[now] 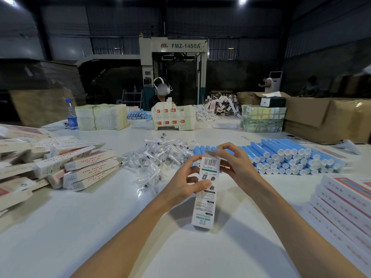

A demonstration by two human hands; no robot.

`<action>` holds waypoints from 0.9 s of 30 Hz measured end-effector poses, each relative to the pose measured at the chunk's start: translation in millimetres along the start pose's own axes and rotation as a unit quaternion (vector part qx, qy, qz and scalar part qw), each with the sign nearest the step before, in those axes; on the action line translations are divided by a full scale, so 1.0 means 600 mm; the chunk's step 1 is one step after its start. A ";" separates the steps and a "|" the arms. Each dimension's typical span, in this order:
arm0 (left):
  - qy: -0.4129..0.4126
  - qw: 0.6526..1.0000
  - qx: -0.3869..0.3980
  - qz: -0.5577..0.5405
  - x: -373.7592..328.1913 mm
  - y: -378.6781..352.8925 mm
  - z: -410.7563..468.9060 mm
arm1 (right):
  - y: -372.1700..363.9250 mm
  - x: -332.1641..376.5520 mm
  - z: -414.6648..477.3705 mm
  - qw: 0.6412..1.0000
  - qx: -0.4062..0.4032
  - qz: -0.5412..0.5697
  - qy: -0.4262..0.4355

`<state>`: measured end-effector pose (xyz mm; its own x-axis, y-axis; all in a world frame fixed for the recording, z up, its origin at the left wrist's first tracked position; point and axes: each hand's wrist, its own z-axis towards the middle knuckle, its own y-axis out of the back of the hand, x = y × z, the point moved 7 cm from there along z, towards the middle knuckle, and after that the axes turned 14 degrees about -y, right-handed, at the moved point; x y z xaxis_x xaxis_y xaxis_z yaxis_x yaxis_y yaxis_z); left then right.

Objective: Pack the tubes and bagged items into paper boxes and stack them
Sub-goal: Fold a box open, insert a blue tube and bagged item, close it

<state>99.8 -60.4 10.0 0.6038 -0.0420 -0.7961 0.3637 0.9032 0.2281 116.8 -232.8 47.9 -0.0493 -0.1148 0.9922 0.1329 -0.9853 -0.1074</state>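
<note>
The person holds a long white paper box (204,199) in both hands above the white table (100,221), in the middle of the view. Its printed face is turned up to the camera, with the barcode end pointing away and the near end low over the tabletop.

The left hand (186,183) grips the box around its middle, the thumb lying across the printed face and the fingers curled round the left edge. The right hand (232,163) is at the far end of the box. Its fingers are bent, the thumb is against the right edge just under the barcode, and the fingertips are on the end flap (211,153), which stands partly folded over the opening. What is inside the box cannot be seen.

Just beyond the hands lies a loose heap of small bagged items (156,157) in clear plastic. To its right, blue tubes (281,157) with white caps are stacked in rows, caps towards the camera. On the left of the table is an untidy pile of closed boxes (80,167), lying at mixed angles. At the right edge, long flat cartons (345,205) lie in a neat overlapping stack.

Across the table another person (161,93) sits behind bundles of flat box blanks (101,117). A water bottle (71,115) with a blue label stands near the left bundle. Large brown cardboard cartons (329,119) fill the far right, and a grey machine marked FMZ-1450A (173,57) rises in the background.
</note>
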 end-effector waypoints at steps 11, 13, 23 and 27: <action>-0.002 1.000 -0.002 -0.012 -0.004 -0.002 -0.001 | 0.001 -0.010 -0.005 0.996 0.017 0.058 -0.058; 0.000 1.000 -0.004 -0.020 -0.006 0.001 -0.001 | -0.002 -0.011 -0.008 0.994 0.031 0.079 -0.071; -0.008 0.999 0.002 -0.036 -0.011 -0.004 -0.007 | 0.000 -0.012 -0.011 0.996 0.026 0.036 -0.071; -0.026 0.999 0.015 -0.018 -0.019 -0.007 -0.008 | 0.001 -0.003 -0.017 0.999 0.037 -0.014 -0.035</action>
<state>88.1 -61.5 15.6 0.6259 -0.0975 -0.7738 0.4065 0.8875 0.2169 107.0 -234.5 45.3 0.0158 -0.0757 0.9970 0.2056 -0.9756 -0.0773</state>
